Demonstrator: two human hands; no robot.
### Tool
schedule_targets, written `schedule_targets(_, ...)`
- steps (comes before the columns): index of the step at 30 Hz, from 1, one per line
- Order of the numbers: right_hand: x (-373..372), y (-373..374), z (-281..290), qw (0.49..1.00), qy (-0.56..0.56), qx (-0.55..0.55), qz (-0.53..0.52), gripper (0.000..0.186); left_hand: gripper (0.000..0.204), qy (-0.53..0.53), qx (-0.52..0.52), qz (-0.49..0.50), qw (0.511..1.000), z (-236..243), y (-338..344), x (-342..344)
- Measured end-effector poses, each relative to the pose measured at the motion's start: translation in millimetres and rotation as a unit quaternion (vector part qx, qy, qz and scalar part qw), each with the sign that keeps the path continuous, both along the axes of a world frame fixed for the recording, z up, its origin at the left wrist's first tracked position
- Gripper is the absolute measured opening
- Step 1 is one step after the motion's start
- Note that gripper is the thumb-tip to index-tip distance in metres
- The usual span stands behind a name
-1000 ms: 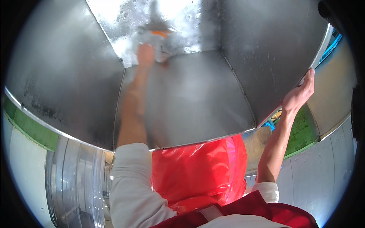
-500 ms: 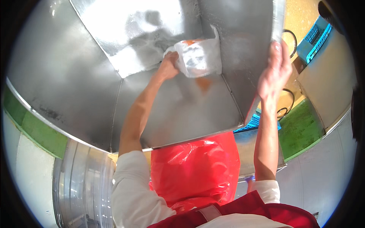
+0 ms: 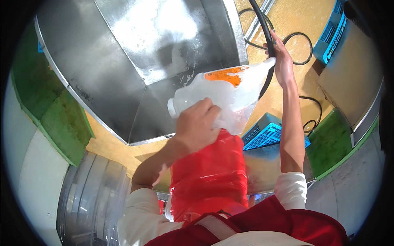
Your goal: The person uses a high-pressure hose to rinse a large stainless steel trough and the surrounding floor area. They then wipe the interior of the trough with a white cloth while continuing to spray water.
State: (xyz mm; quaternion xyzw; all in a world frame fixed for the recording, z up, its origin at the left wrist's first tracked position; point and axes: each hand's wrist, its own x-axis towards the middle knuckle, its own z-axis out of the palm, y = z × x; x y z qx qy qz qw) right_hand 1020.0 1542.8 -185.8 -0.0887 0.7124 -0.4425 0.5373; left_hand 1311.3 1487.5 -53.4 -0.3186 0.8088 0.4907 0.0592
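Observation:
My left hand (image 3: 199, 123) is closed on the handle of a cut-open white plastic jug (image 3: 205, 92). It has a white cap, an orange label and a wide, ragged cut end pointing right. The jug is in front of the near right edge of a large metal tub (image 3: 98, 69) with a wet, shiny inside. To the right, my right hand (image 3: 283, 61) is around a thick black hose (image 3: 267, 39), thumb on its left side and fingers along its right. The cut end's upper tip reaches close to this hand.
A red plastic apron (image 3: 207, 172) hangs down in front of me. Blue crates (image 3: 269, 133) lie on the yellowish floor (image 3: 299, 20) at right, near coiled black hose. Green floor strips (image 3: 61, 127) run along the sides. Clear plastic strips (image 3: 94, 197) are at lower left.
The cut jug has come out of the tub toward me in my left hand. My right hand has let go of the tub's rim and taken the hose. The tub appears farther left.

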Motion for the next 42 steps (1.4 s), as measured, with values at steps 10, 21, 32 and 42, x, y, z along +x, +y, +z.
schedule_targets(10,-7.8,23.4,-5.7,0.999,0.030,0.037,-0.014,0.052,0.019,-0.053,0.003,-0.014,0.998,39.0,37.1,-60.3)
schedule_targets(21,28.2,0.4,-7.4,0.987,0.122,0.100,0.029,0.048,0.027,-0.030,0.039,0.134,0.990,-40.7,-18.4,81.9)
schedule_targets(32,84.1,-2.4,-50.5,0.960,0.277,0.048,-0.013,0.047,0.017,-0.412,-0.320,-0.159,0.838,-347.3,-145.2,266.7)
schedule_targets(42,86.2,4.1,-50.9,0.957,0.278,0.072,-0.031,0.046,0.019,-0.273,-0.144,0.075,0.948,-497.8,23.9,183.8)
